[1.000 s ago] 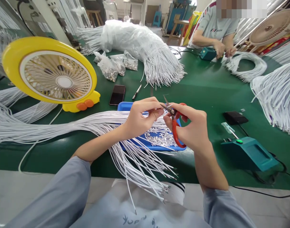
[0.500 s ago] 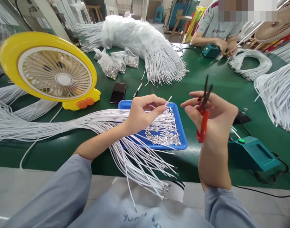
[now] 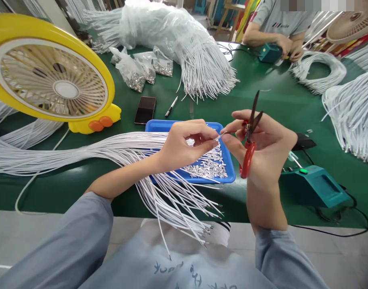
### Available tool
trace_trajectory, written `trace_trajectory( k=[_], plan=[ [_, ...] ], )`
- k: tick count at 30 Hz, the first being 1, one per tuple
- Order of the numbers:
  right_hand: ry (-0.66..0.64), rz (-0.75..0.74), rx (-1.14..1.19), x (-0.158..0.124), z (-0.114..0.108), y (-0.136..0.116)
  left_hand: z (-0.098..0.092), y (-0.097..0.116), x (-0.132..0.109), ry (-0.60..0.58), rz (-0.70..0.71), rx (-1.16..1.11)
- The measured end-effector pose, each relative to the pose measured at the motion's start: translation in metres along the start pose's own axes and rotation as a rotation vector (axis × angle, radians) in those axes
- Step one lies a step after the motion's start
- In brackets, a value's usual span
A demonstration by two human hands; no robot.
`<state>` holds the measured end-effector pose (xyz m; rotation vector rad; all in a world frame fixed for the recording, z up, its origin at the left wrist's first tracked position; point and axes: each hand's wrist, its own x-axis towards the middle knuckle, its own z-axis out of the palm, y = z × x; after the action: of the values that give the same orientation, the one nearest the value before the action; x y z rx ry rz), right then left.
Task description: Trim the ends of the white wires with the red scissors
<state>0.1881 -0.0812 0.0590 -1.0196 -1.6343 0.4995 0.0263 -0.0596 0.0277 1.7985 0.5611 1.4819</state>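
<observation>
My left hand pinches the end of one white cord above a blue tray that holds several small metal tips. My right hand holds red-handled scissors in its palm, blades pointing up, while its thumb and forefinger touch the cord's end. A thick bundle of white cords runs from the left across the tray and hangs over the table's near edge.
A yellow fan stands at the left. A black phone, a pen and bags of metal tips lie behind the tray. A teal machine sits at my right. Another person works at the far side of the green table.
The scissors left the cord's end and swung blades-up in my right hand. That hand then came back so its fingertips meet the cord held by my left hand.
</observation>
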Motion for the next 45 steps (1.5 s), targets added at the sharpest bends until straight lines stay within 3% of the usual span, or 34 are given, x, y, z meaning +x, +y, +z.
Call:
trace_trajectory(
  k=[5,12,25,33,39,45],
  plan=[
    [0.024,-0.007,0.049,-0.001,0.005,0.003,0.001,0.000,0.000,0.025,-0.055,-0.019],
    [0.041,0.000,-0.052,-0.007,0.012,0.005,0.006,-0.002,0.001,0.076,-0.149,-0.104],
    [0.110,0.099,0.065,-0.009,0.022,0.000,0.011,-0.015,-0.003,0.272,-0.127,-0.109],
    [0.177,0.013,0.113,-0.002,0.013,0.002,0.010,-0.010,-0.002,0.164,-0.219,-0.236],
    [-0.002,0.027,0.155,0.002,0.007,0.011,0.011,-0.006,-0.003,0.085,-0.270,-0.253],
    [0.008,0.054,0.163,0.002,0.009,0.011,0.012,-0.006,-0.004,0.067,-0.257,-0.307]
  ],
)
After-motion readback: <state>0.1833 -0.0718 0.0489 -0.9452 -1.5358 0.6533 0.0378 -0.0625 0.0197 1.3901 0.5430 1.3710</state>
